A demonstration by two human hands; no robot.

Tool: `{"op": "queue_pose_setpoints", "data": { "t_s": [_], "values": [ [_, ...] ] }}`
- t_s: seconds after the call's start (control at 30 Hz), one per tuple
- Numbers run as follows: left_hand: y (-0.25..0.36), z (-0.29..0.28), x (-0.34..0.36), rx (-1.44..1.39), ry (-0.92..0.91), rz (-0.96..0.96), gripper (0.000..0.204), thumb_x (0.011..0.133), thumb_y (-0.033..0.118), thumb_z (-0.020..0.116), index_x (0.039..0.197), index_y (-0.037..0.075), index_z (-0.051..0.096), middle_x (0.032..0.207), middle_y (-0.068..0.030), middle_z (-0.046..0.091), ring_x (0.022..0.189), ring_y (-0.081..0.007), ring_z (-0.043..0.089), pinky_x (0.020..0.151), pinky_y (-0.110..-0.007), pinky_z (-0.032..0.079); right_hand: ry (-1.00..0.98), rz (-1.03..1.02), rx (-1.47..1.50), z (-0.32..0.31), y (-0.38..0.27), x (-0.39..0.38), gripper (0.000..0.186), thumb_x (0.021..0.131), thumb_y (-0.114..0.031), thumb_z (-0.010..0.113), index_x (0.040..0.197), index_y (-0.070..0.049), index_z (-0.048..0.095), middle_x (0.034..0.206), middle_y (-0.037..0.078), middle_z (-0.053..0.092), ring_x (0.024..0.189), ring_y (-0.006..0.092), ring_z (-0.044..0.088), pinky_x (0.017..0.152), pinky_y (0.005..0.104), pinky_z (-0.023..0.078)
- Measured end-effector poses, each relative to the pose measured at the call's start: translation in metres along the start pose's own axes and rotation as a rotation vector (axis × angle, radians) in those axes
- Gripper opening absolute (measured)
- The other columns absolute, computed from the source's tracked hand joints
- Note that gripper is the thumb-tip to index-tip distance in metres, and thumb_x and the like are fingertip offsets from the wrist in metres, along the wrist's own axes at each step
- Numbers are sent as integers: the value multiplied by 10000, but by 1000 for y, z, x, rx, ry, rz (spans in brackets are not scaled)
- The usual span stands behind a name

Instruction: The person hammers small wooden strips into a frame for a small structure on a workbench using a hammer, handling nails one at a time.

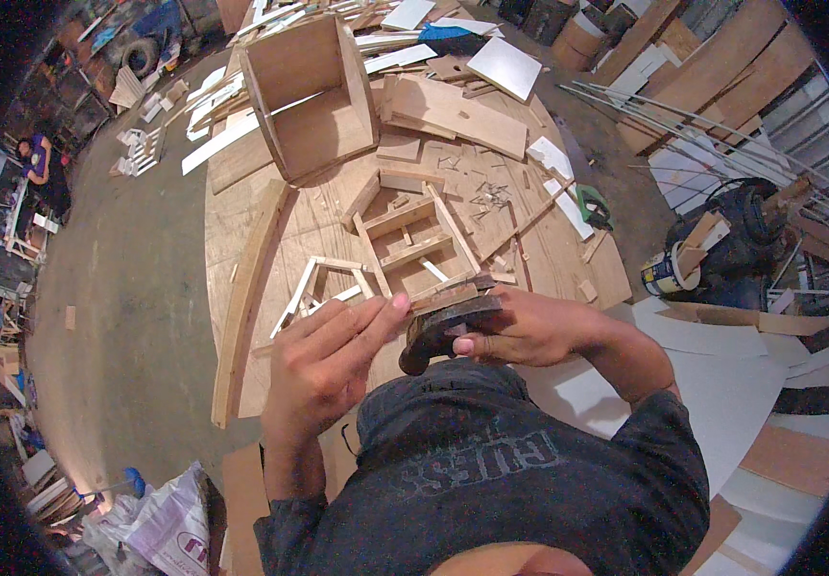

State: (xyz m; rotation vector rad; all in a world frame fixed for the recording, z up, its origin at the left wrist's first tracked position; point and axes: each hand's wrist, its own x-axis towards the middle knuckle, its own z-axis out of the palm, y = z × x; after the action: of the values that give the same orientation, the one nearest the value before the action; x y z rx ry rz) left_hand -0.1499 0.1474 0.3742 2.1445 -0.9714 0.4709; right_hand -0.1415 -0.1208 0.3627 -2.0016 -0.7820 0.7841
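My right hand (529, 328) is wrapped round a dark tool (453, 322) with a curved lower end, held close to my body; its exact kind is not clear. My left hand (330, 357) is closed, its fingertips together beside the tool's left end. Whatever may be between those fingers is too small to make out. Just beyond both hands lies a wooden frame (400, 257) with a pointed far end and crossbars; its near end meets the tool in this view. Left of it rests a smaller frame of pale sticks (323, 278).
An open plywood box (313, 106) stands at the far side of the wooden tabletop (232, 216). Loose nails (493, 197) lie scattered right of the frame, near a green-handled saw (592, 205). A long timber (249, 302) lies along the left edge. Another person (40, 161) is far left.
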Motion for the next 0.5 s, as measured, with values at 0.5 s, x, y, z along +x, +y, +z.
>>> {"op": "queue_pose_setpoints", "data": {
  "t_s": [0.5],
  "values": [
    [4,4,0,17,69,19,508,671,-21,715,1176,39,701,990,-95,709,720,-217,644,638,-327,536,-125,229,370,-2,-30,2,502,1025,-408,512,1373,-46,515,1259,104,630,1149,178,557,1019,364,415]
  ]
}}
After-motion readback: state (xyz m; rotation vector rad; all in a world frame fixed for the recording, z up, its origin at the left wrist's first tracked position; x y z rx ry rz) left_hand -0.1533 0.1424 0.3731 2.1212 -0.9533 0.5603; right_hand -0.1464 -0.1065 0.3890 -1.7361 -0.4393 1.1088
